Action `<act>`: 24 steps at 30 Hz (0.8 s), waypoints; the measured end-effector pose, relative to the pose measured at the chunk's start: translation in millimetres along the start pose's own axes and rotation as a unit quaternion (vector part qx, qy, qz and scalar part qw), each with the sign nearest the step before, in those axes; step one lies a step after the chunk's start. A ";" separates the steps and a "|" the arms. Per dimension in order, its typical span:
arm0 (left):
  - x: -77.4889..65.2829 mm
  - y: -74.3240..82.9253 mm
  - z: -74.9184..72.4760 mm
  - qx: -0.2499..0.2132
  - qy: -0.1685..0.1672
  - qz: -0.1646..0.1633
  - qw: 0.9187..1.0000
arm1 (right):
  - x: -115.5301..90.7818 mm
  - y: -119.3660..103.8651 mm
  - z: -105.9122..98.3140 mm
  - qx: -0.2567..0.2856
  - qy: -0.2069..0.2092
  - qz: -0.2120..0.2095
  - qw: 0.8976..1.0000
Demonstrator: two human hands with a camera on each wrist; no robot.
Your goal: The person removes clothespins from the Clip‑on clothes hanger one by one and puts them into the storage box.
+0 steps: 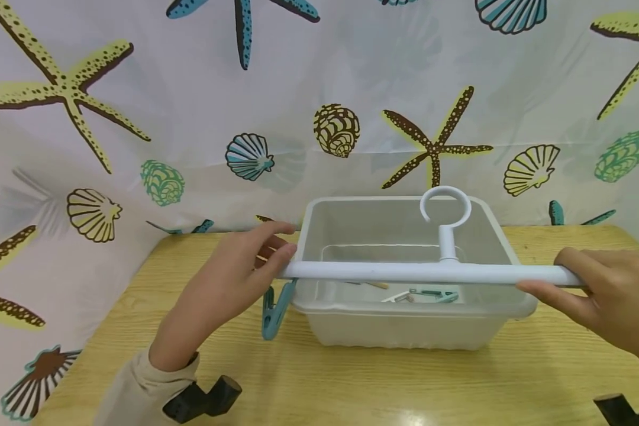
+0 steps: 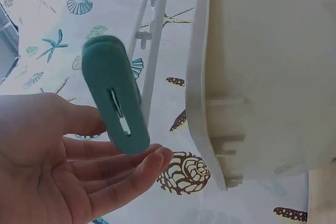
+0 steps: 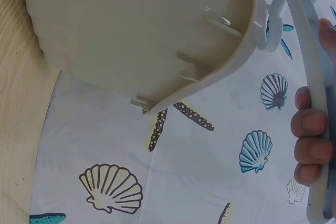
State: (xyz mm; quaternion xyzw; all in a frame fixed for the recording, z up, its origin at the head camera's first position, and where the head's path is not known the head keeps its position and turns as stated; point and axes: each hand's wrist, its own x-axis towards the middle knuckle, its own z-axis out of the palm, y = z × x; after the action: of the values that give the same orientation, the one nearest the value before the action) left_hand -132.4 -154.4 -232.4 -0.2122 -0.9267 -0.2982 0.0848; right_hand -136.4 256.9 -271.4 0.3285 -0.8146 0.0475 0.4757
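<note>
A white hanger (image 1: 373, 271), a long bar with a hook (image 1: 446, 236) standing up from it, is held level in front of a plastic bin. My right hand (image 1: 612, 290) grips the bar's right end, its fingers curled round it in the right wrist view. At the other end, a teal clothespin (image 1: 278, 310) hangs from the bar. My left hand (image 1: 245, 260) is at that end, its thumb beside the clothespin (image 2: 115, 95) and its fingers loosely extended in the left wrist view.
The whitish bin (image 1: 404, 328) stands on a wooden table (image 1: 234, 373). Inside it lie several clothespins (image 1: 433, 294), some teal and some white. A white cloth (image 1: 298, 71) printed with starfish and shells hangs behind the table.
</note>
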 end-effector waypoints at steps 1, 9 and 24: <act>-1.7 -0.6 -0.3 -0.005 0.001 -0.006 1.000 | -0.4 0.5 -0.1 0.002 -0.004 0.002 1.000; -19.2 -4.2 0.4 -0.039 0.002 -0.028 0.999 | -0.3 -0.9 1.9 -0.007 -0.002 0.002 1.000; -51.2 -18.7 -6.7 -0.128 -0.051 -0.067 0.988 | 6.2 -15.2 2.9 -0.028 0.042 -0.031 0.998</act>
State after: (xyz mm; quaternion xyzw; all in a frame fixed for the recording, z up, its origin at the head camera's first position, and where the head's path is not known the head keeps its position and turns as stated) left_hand -94.7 -189.6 -251.3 -0.1735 -0.8964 -0.4078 -0.0108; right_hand -131.8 240.8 -271.5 0.3381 -0.7840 0.0235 0.5200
